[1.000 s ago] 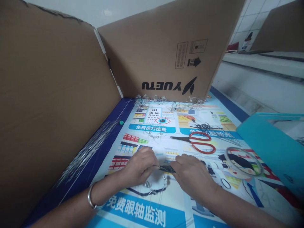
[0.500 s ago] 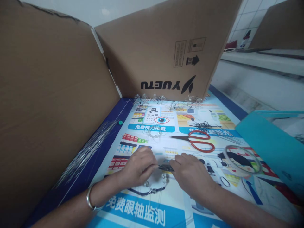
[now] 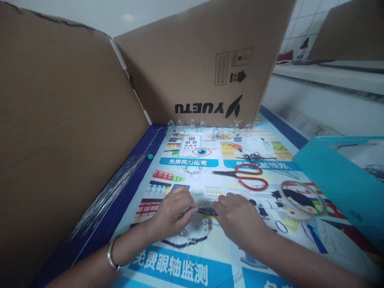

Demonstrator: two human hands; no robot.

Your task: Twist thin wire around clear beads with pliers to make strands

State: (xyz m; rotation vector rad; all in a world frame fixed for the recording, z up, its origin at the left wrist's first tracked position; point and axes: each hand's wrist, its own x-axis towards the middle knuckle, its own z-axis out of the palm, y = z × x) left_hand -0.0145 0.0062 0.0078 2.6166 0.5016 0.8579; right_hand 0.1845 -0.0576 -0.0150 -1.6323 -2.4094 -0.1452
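Right hand (image 3: 237, 218) closed round small dark tool (image 3: 207, 211), tip pointing left. Left hand (image 3: 172, 214) fingertips pinched tight on thin piece (image 3: 194, 209) at tool tip; piece too small to identify. Both hands low over printed mat (image 3: 192, 162), tool between them. Beaded strand (image 3: 192, 240) lies on mat just below hands. Bracelet (image 3: 110, 256) on left wrist. Red scissors (image 3: 250, 177) beyond right hand, clear ring (image 3: 303, 197) farther right, teal box (image 3: 336, 180) at edge. Wire bundle (image 3: 105, 198) along left cardboard wall (image 3: 60, 120).

A makeshift handicraft bench: cardboard screens (image 3: 60, 120), wire bundle (image 3: 109, 190), red scissors (image 3: 250, 178) on a poster-covered table (image 3: 180, 274)
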